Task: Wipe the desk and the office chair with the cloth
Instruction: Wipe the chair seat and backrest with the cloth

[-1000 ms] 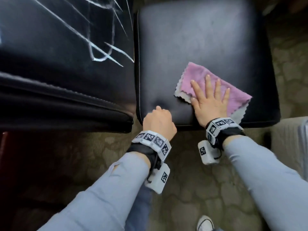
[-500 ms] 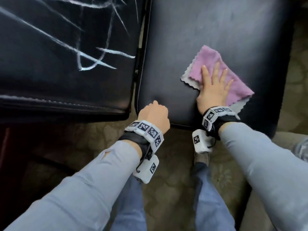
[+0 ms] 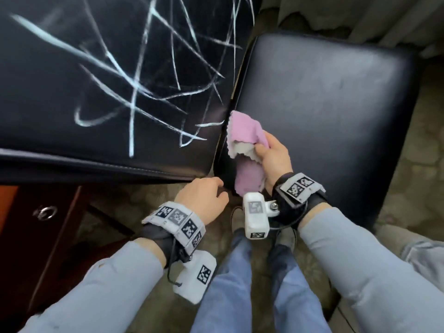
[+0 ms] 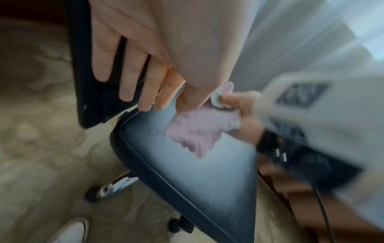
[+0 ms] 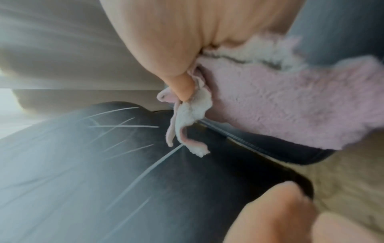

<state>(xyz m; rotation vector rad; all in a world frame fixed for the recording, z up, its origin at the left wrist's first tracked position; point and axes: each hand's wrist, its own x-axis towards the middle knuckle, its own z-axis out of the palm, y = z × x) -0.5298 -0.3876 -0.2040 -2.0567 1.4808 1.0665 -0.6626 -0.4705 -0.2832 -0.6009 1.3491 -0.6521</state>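
The black desk top (image 3: pixel 72 68), covered in white scribbles, fills the left of the head view. The black office chair seat (image 3: pixel 324 92) stands right beside it. My right hand (image 3: pixel 262 147) grips the pink cloth (image 3: pixel 245 133), bunched and lifted over the seat's near left corner, close to the gap. In the right wrist view the thumb pinches the cloth (image 5: pixel 280 106) above the scribbled desk (image 5: pixel 83 164). My left hand (image 3: pixel 219 191) hovers by the desk's near right corner, holding nothing. Its fingers (image 4: pixel 133 77) are straight, beside the chair seat (image 4: pixel 207 172).
A wooden drawer front with a ring pull (image 3: pixel 45 212) sits under the desk at the lower left. The chair's chrome leg and caster (image 4: pixel 112 187) stand on patterned carpet. My legs in jeans (image 3: pixel 240 284) are just before the chair. A curtain (image 3: pixel 360 15) hangs behind.
My right hand, flat on the spread cloth on the seat, has gathered and lifted it leftward toward the desk. My left hand has let go of the seat's front edge and uncurled.
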